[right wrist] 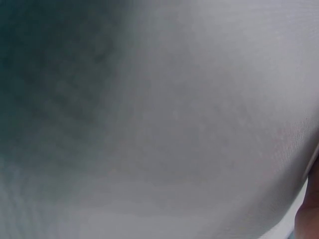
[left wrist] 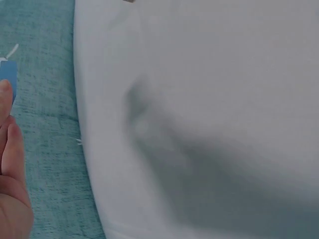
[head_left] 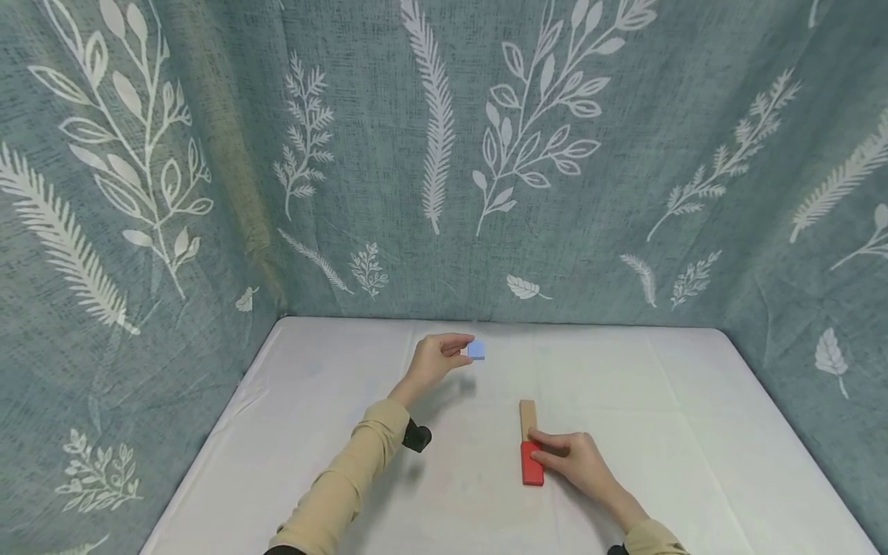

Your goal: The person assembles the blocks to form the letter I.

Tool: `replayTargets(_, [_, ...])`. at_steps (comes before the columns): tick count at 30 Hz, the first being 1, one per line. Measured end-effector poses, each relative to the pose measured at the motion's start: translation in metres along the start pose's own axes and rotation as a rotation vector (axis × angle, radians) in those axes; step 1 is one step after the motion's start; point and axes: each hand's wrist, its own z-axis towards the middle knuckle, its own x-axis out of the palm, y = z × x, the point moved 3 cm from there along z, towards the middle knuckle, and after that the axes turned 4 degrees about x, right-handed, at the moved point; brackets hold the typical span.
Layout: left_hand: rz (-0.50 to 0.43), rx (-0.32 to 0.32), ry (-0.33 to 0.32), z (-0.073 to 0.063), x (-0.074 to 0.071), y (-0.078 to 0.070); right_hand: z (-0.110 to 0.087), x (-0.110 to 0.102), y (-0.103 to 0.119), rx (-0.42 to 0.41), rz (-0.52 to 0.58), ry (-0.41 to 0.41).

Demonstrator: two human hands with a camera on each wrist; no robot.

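Note:
Raised over the back of the table, my left hand (head_left: 434,359) pinches a small light-blue block (head_left: 476,351) between thumb and fingertips. The left wrist view catches the same blue block (left wrist: 9,74) at its left edge, partly hidden by the thumb. Lower and to the right, my right hand (head_left: 576,461) grips a flat red block (head_left: 533,473) near its far end. A natural-wood block (head_left: 528,418) extends from that end, in line with the red one, and a fingertip overlaps the place where they meet. Only a sliver of the right hand (right wrist: 308,214) shows in the right wrist view.
A white cloth (head_left: 624,378) covers the table, whose back corners are rounded. Grey-green curtains with white leaf prints (head_left: 388,154) hang behind it and on both sides. A dark wrist camera (head_left: 417,436) sits at the left cuff.

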Motion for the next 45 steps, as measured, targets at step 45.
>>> replayTargets(45, [0.019,0.059,-0.093,0.023,0.065,-0.009,0.0,-0.003,0.001,-0.015,0.022,0.007])
